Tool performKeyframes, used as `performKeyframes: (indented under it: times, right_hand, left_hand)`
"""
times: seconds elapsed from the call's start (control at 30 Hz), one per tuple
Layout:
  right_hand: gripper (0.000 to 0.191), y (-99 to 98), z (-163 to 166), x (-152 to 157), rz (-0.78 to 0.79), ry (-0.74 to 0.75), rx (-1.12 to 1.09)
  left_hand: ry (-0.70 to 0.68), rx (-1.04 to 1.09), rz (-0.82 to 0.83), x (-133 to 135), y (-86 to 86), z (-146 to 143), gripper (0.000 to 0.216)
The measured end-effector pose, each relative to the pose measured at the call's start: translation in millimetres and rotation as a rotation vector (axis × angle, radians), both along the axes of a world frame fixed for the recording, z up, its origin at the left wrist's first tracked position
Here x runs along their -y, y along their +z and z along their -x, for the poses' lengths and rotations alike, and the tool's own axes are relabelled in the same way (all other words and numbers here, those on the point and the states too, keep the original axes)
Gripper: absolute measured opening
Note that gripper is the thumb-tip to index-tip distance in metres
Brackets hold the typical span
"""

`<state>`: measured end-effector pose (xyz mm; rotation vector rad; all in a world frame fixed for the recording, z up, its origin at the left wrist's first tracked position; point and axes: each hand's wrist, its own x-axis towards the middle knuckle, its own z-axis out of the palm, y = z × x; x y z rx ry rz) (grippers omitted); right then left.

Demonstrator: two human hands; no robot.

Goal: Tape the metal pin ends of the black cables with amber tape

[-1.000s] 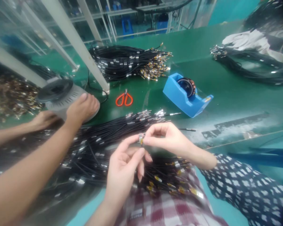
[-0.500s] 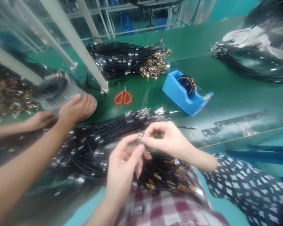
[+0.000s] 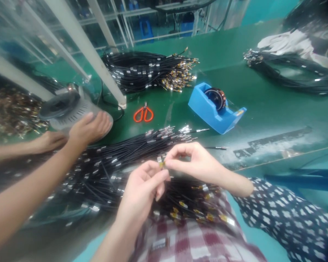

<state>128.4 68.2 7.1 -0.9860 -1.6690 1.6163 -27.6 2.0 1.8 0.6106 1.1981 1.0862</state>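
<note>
- Your left hand [image 3: 142, 189] has curled in over the last second. The fingers that stood fanned out are now tucked, and its grip is pinched, thumb against forefinger, on the small metal connector [image 3: 160, 162].
- Your right hand [image 3: 198, 163] has hardly moved. Its grip is clenched on the same connector from the other side, so the fingertips of both hands meet.
- The connector is held between your two hands, just above the cable bundle [image 3: 117, 163] that lies across the table [image 3: 262, 109] and runs down onto your lap.
- Judging by the closer pinch, you are pressing harder on that cable end, not letting it go.
- A co-worker's hand [image 3: 89, 127] has slid a little lower on the grey round machine [image 3: 61, 107] and rests flat on its edge. A second co-worker's hand [image 3: 47, 140] lies just beside it, near the left end of the bundle.
- The only holder in sight is the blue tape dispenser [image 3: 221, 116], which carries a dark amber tape roll [image 3: 215, 97]. It stands well apart from your hands.
- The brass parts [image 3: 11, 109] at far left look like a loose heap. They are too blurred to tell whether a tray holds them.
- The orange scissors [image 3: 143, 114] lie on the table between the machine and the dispenser, with a second bundle [image 3: 150, 71] behind them.
</note>
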Motion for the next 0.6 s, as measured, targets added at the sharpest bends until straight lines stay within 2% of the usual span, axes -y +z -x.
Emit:
performKeyframes:
  times: [0.3, 0.5, 0.6]
  right_hand:
    - [0.017, 0.4, 0.2, -1.8, 0.126, 0.035, -0.018]
    - [0.023, -5.0, 3.7, -2.5, 0.233, 0.121, -0.168]
    - [0.024, -7.3, 6.5, 0.1, 0.232, 0.12, -0.222]
  left_hand:
    - [0.04, 0.072, 0.014, 4.9, -3.7, -1.1, 0.019]
    - [-0.005, 0.065, -0.038, 4.5, -7.5, -1.7, 0.018]
    - [-0.019, 0.07, -0.033, 4.1, -6.5, -1.3, 0.019]
